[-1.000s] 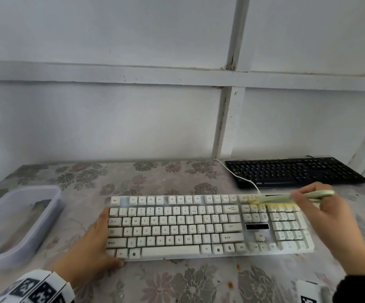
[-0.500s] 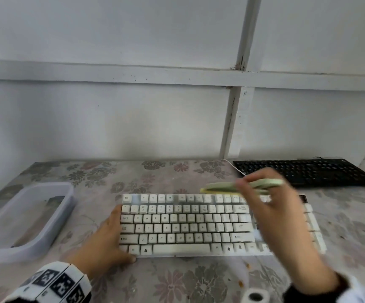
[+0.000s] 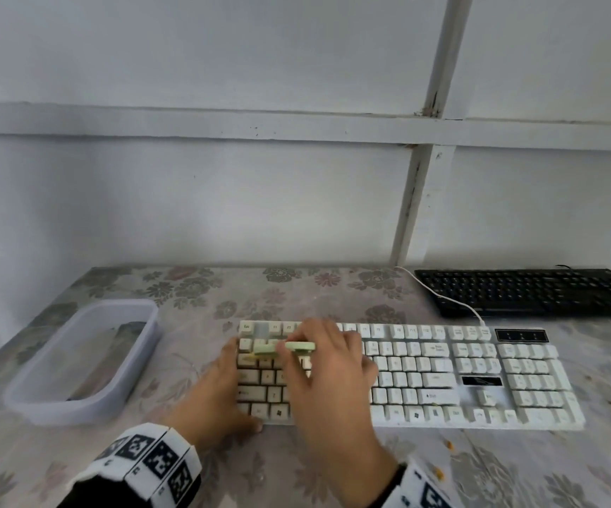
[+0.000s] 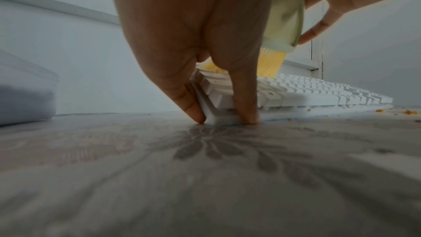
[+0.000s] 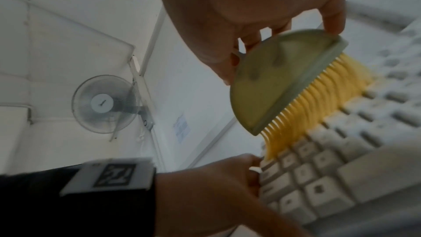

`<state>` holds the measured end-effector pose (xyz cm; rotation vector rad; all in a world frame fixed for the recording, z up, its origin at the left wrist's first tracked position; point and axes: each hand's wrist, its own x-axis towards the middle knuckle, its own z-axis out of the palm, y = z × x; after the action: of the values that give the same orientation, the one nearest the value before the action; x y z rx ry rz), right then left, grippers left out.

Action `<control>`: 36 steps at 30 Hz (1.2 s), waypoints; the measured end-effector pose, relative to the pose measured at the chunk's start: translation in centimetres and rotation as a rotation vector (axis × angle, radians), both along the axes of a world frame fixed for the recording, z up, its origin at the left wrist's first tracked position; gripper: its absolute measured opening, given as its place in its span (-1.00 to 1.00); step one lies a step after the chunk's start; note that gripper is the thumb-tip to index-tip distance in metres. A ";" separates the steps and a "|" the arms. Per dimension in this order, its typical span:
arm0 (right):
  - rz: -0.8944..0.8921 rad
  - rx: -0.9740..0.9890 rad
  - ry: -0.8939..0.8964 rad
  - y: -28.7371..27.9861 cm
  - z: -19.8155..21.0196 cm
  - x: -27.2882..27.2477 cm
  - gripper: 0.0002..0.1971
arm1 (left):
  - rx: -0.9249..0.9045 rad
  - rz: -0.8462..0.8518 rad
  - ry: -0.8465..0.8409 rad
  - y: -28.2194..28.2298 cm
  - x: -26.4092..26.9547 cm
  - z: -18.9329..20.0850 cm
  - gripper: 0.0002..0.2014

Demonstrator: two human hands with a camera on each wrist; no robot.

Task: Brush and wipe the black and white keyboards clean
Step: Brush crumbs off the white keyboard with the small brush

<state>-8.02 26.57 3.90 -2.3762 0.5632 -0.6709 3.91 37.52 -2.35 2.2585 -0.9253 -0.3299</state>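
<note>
The white keyboard [image 3: 443, 375] lies across the middle of the flowered table. My right hand [image 3: 327, 368] pinches a pale green brush [image 3: 283, 348] with yellow bristles [image 5: 318, 100] over the keys at the keyboard's left end; the bristles touch the keys. My left hand [image 3: 219, 397] rests at the keyboard's front left corner, one straight finger [image 4: 189, 102] against the left edge and the thumb [image 4: 244, 104] against the front edge. The black keyboard [image 3: 531, 291] sits at the back right, untouched.
A clear plastic tub [image 3: 87, 357] stands left of the white keyboard. Orange crumbs [image 3: 450, 445] dot the tablecloth by the front edge. A white cable [image 3: 450, 304] runs past the black keyboard. The wall closes the back; a fan [image 5: 104, 104] hangs on it.
My right hand has swept the brush leftwards along the white keyboard, from the number-pad end to the left end. The left hand has stayed at the front left corner.
</note>
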 end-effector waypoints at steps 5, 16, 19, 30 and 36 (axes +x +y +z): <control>-0.076 -0.077 -0.214 0.2 0.6 -0.7 -0.87 | -0.002 0.005 0.006 -0.1 0.0 -0.1 0.07; -0.037 0.052 -0.232 -0.8 0.1 -1.0 -0.95 | 0.000 -0.003 0.004 -0.2 0.0 0.0 0.04; 0.084 0.098 -0.188 0.7 0.3 -0.8 -0.93 | 0.008 0.003 0.002 -0.1 0.1 -0.4 0.07; 0.013 0.255 -0.400 -4.2 0.9 -4.0 -0.80 | 0.030 -0.018 0.002 -0.1 -0.9 1.2 0.05; 0.034 0.173 -0.332 -3.8 0.0 -4.0 -0.78 | 0.029 -0.018 0.016 -0.1 -1.2 1.5 0.04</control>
<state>-11.99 22.80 3.86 -2.0520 0.4168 -0.9384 2.74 37.41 -0.81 2.2718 -0.9380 -0.3712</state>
